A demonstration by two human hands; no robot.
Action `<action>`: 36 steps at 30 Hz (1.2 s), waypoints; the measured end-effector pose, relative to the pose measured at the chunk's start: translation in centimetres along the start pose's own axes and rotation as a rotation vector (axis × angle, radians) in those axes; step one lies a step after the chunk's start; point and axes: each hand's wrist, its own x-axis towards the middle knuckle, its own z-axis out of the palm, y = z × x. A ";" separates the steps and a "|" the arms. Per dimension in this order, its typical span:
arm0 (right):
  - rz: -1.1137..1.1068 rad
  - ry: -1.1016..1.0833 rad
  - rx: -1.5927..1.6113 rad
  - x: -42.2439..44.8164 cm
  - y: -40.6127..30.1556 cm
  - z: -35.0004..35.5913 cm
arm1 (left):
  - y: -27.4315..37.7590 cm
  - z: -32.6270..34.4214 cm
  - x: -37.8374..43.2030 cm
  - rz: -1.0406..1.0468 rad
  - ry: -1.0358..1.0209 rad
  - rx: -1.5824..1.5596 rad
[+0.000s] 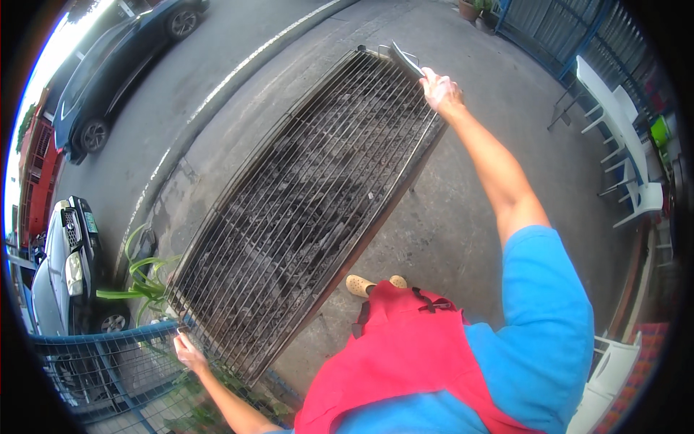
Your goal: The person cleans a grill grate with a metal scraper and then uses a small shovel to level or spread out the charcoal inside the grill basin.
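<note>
A long charcoal grill stands in front of me, covered by a wire grill grate [325, 163]. Under the bars lies a bed of grey ash and dark charcoal [303, 200]. My right hand [442, 93] grips a flat grey tool [405, 61] at the far right end of the grate; its exact kind is unclear. A wire loop handle shows beside the tool. At the near left end, my left hand [190, 353] has its fingers closed at the edge of the grate, seemingly around its end handle, which the fingers mostly hide.
A blue-framed wire mesh fence [108, 347] and a leafy plant [142, 282] adjoin the grill's left end. Beyond the curb [217, 89] are a dark blue car [124, 59] and a silver vehicle [57, 271]. White chairs [645, 198] and a white table [612, 116] stand at right.
</note>
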 end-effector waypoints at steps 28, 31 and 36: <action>-0.020 -0.142 0.073 8.0 -9.2 8.4 | 1.6 0.2 0.4 -0.104 -0.017 -0.077; -0.191 -0.284 -0.028 0.1 -16.6 10.2 | 2.3 -0.4 0.0 -0.136 -0.011 -0.068; -0.682 -0.666 0.148 -11.8 -22.3 5.3 | 1.8 -0.3 -0.5 -0.141 0.022 -0.073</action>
